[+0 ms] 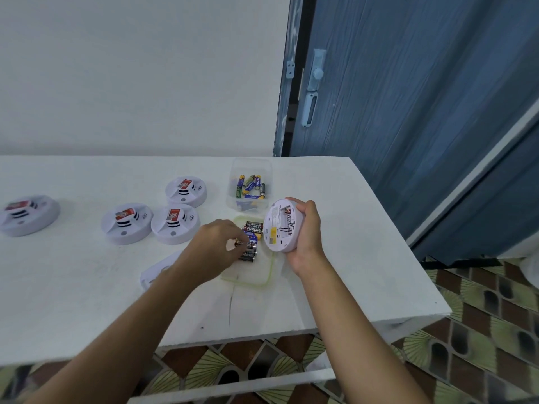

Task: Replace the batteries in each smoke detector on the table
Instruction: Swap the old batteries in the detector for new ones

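My right hand grips a white smoke detector tilted on edge above the table, its open back facing left with one black battery seated in the compartment. My left hand reaches into a shallow green-rimmed tray and pinches a black battery among several black batteries. A clear tub behind the tray holds several blue, green and yellow batteries. Several white smoke detectors lie face up on the table: three in a cluster and one at far left.
A white back cover lies on the table beside my left forearm. The white table ends at its right edge near a blue door. Patterned floor tiles show to the right and below.
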`<action>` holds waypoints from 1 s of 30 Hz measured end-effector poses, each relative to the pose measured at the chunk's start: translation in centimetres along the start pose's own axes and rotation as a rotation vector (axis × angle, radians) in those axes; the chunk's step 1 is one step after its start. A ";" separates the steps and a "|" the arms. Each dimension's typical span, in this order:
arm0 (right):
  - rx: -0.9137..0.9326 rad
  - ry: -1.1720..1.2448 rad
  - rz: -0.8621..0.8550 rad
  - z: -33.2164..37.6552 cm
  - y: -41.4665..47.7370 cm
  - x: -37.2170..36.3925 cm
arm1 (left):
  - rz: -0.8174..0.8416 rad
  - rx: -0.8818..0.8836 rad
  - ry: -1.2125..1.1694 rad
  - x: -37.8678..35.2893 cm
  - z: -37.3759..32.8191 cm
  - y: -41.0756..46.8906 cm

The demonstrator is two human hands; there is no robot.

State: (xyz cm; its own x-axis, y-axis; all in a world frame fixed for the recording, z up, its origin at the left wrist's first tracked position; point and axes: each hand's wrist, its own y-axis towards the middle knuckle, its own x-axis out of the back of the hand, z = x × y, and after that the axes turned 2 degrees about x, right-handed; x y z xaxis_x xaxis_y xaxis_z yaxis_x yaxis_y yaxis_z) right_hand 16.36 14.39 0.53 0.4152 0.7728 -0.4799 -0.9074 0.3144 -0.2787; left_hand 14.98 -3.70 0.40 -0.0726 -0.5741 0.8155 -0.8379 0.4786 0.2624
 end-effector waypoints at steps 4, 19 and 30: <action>-0.024 0.042 0.087 -0.2 -0.4 -0.7 | -0.096 -0.011 -0.123 0.9 -2.5 0.8; -0.020 0.053 0.199 -0.2 -1.0 -1.6 | -0.046 -0.010 -0.302 1.2 -4.8 2.5; -0.036 0.009 0.208 -0.9 -0.6 -1.5 | -0.046 0.093 -0.491 0.2 -4.7 2.2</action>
State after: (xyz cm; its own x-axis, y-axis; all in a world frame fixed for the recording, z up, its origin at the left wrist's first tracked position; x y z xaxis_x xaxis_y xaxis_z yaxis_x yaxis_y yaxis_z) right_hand 16.31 12.52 0.68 0.2195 0.8140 -0.5378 -0.9709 0.1281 -0.2024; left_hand 15.65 0.31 3.57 -0.2614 -0.8490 0.4591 -0.8895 0.3966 0.2270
